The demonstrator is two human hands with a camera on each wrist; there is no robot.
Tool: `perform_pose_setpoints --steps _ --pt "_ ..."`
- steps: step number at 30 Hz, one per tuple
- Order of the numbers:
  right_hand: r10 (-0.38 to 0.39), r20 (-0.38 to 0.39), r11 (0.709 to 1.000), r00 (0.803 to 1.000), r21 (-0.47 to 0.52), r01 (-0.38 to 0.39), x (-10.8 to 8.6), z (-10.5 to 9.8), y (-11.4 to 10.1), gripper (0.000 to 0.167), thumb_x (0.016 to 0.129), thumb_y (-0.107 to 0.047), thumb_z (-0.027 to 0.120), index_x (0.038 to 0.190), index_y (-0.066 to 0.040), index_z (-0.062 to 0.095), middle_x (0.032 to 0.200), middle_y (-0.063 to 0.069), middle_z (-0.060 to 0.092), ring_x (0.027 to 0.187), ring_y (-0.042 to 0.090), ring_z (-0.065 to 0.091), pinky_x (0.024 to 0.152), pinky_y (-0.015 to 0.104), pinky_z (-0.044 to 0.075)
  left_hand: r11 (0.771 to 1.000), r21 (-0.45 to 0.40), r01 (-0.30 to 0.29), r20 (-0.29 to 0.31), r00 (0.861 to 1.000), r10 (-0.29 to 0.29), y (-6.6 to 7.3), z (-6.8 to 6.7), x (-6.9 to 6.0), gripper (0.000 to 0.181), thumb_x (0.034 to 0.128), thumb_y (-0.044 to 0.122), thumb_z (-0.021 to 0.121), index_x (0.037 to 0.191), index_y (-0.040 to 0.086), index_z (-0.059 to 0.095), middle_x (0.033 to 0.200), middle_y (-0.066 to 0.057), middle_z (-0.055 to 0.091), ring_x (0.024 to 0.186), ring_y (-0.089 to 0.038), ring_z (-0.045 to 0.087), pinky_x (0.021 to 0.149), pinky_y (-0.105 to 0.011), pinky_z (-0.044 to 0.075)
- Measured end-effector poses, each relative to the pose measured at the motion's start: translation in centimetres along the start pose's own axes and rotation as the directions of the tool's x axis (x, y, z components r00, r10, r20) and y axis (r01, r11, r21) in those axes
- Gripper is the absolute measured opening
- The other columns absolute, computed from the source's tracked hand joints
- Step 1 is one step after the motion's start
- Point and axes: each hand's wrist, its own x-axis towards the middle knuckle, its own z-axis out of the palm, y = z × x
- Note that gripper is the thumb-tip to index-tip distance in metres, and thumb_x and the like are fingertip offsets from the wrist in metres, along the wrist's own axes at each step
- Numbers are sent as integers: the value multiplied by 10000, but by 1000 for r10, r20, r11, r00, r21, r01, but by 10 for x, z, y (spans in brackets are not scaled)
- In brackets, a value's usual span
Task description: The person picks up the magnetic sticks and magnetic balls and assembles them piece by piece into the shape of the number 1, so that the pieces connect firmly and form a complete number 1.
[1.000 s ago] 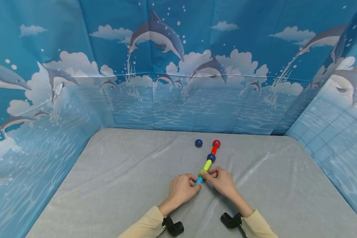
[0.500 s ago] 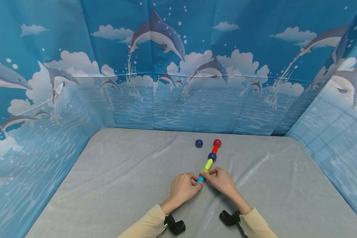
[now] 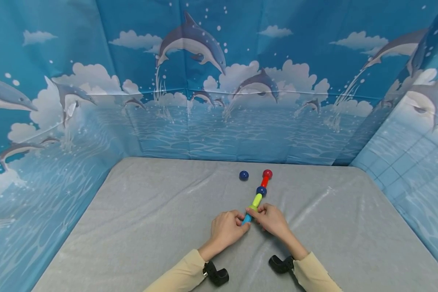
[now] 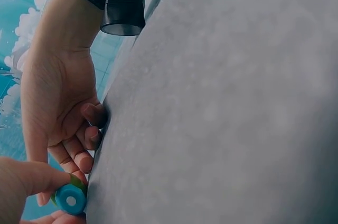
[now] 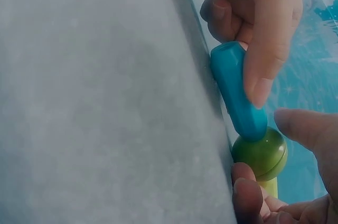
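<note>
A chain of toy building rods and balls lies slantwise on the table. From its far end run a red ball, a red rod, a dark blue ball, a yellow-green rod, a green ball and a light blue rod. My left hand pinches the light blue rod at the near end. Thumb and fingers of my right hand hold the green ball, partly covering it in the head view. The blue rod's end meets the green ball in the right wrist view.
A loose dark blue ball sits left of the red ball, near the table's back edge. Grey cloth covers the table. A dolphin-print curtain stands behind and on both sides. Black wrist cameras hang by both sleeves.
The chain has slid slightly away and to the right, along with my left hand. Both hands keep their hold. The loose dark blue ball stays put.
</note>
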Motion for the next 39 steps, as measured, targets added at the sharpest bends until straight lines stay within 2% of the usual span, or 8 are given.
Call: perform_pose_setpoints --steps 7,16,25,33,39 --pt "0 -10 1000 1000 -12 0 1 1 2 431 858 -457 662 844 -36 571 598 11 568 419 136 497 425 281 357 1000 -8 -22 -13 1000 22 -1 2 0 190 767 362 766 820 190 707 621 186 579 528 48 478 469 -195 361" --pt "14 -16 1000 1000 -7 -14 1 1 4 431 856 -465 661 840 -46 565 593 8 568 416 137 497 421 276 349 1000 -13 -5 0 1000 5 -1 3 1 198 765 375 761 826 194 708 623 189 587 526 60 473 466 -187 360" --pt "23 -12 1000 1000 10 -23 4 0 6 414 855 -452 661 840 -50 563 577 12 561 388 140 488 403 265 330 1000 -8 -19 -5 1000 19 -2 4 2 200 788 378 744 844 189 710 627 185 581 536 44 483 482 -198 372" --pt "11 -15 1000 1000 1 -11 8 0 7 426 850 -461 665 846 -47 565 561 10 554 378 137 485 391 262 331 1000 -9 -5 -58 998 5 -8 -3 5 92 802 301 700 801 209 700 615 189 566 531 38 483 500 -210 382" --pt "13 -16 1000 1000 -8 -13 8 1 7 460 846 -490 659 879 -41 561 580 9 557 381 138 487 390 270 346 1000 0 13 -89 996 -13 -16 -11 11 102 804 312 692 773 215 678 605 191 534 512 20 465 486 -217 380"
